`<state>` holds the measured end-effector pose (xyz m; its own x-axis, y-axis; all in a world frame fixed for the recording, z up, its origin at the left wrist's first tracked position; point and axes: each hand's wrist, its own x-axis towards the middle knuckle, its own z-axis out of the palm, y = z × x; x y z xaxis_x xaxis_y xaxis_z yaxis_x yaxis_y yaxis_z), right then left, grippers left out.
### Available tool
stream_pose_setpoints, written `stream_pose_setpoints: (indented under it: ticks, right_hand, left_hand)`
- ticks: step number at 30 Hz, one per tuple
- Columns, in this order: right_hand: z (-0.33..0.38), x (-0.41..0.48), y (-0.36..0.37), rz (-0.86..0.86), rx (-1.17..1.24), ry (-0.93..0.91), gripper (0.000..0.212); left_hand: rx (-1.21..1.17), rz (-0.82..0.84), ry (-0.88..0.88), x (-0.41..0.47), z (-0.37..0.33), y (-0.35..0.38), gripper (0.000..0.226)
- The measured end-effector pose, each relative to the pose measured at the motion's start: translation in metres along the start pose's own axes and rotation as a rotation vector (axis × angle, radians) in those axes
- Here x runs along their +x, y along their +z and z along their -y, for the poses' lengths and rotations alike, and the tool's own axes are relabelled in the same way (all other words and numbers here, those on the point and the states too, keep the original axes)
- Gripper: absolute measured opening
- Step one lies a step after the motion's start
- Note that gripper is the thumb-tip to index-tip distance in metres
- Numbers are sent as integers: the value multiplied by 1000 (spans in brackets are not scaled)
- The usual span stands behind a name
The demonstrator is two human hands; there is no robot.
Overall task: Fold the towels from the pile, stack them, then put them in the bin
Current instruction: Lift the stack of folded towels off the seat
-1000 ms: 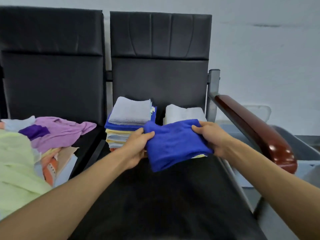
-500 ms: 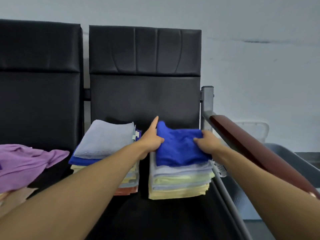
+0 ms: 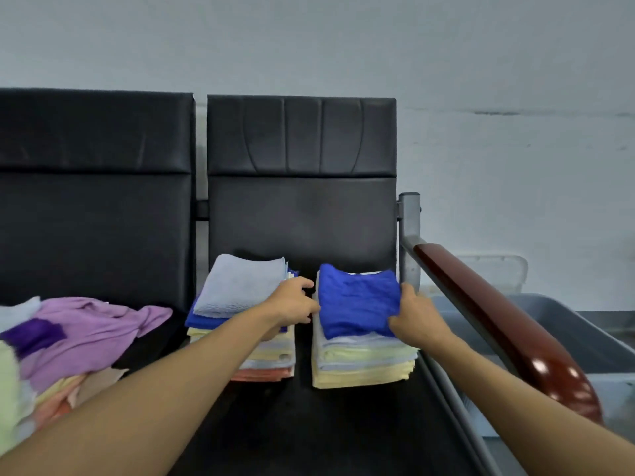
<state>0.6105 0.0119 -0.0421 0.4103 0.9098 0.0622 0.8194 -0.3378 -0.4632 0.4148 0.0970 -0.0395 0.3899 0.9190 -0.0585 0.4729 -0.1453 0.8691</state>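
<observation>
A person's left hand rests open beside a soft, light blue towel atop the right stack on a chair seat, while the right hand pinches its right edge, the likeliest place to grip.

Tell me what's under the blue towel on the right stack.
Under the blue towel, folded towels show only as edges: pale blue-white layers, then pale yellow ones, down to the black seat. Their top faces and exact count are covered.
</observation>
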Motion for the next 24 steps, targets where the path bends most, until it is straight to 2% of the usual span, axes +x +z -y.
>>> stream_pose_setpoints:
  ticks: [3,6,9,13,20,24]
  right_hand:
    - [22,-36,-19,18,27,-48,47]
    - [51,-80,-45,31,76,-135,52]
    - [74,-115,-65,12,105,-238,44]
    - [97,-138,-74,78,91,-348,39]
    - [103,-92,-9,154,165,-328,40]
    - [105,-38,39,137,310,-247,31]
  left_hand:
    - [-20,0,23,-51,-18,-38,43]
    - [80,-17,48,-110,-36,-82,32]
    - [190,-67,73,-154,-46,-121,27]
    - [249,-114,66,-185,-43,-155,23]
    - [168,-216,-1,-127,22,-159,11]
    - [32,-387,-27,-64,73,-152,5]
